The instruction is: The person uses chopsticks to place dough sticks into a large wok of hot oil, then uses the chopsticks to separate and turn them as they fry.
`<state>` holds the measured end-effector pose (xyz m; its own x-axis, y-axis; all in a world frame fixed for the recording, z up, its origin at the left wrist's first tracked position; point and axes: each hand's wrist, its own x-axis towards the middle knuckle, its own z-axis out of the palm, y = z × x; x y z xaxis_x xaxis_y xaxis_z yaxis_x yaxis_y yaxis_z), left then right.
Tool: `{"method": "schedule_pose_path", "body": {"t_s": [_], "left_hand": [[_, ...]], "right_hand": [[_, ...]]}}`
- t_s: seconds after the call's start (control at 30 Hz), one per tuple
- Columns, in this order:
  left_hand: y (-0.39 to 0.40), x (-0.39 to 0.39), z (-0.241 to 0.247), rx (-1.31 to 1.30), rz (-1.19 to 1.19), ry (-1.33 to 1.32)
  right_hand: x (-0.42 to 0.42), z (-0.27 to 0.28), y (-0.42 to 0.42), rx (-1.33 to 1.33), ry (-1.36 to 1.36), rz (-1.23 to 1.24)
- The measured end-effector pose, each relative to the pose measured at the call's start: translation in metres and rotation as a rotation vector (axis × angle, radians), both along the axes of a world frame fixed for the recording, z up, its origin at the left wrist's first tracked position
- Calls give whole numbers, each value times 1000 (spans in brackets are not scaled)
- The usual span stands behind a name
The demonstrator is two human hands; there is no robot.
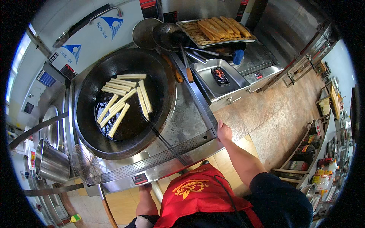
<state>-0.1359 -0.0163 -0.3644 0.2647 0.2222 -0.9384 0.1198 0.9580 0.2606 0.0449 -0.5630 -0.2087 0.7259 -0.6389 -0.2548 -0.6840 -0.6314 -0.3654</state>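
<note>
Several pale dough sticks (119, 110) lie in dark oil inside a large black wok (85, 119) set into a stainless steel stove (188, 109). Long dark chopsticks (166, 144) lean across the wok's rim, their tips by the dough and their other ends over the stove's front edge. My right hand (225, 131) is at the stove's front right corner with its fingers curled; whether they grip the edge is unclear. Low at the stove's front panel, my left hand (145, 187) is mostly hidden beneath the edge near a label, so its fingers do not show.
A wire skimmer (86, 164) rests at the front left, beside a steel pot (52, 164). Browned fried dough sticks (223, 28) fill a racked tray (205, 43) behind. A phone (220, 76) lies in a steel pan (204, 85). Ladles (168, 35) sit behind the wok.
</note>
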Motion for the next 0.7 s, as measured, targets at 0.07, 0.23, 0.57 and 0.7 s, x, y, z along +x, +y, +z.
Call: {"method": "schedule_pose_path", "body": {"t_s": [0.07,0.23,0.57,0.7], "left_hand": [[-1,2,1,-4,-2,0],[1,-2,4,6,-3,5],[2,-1,2,-5,-10,7],[2,-1,1,-7,-9,4]], "right_hand": [[0,0,-1,-6,1,-2],[0,-12,-3,-61,-30,33],[0,-16,-6,-83,-30,33],[0,-14,-5,-69,-22,38]]}}
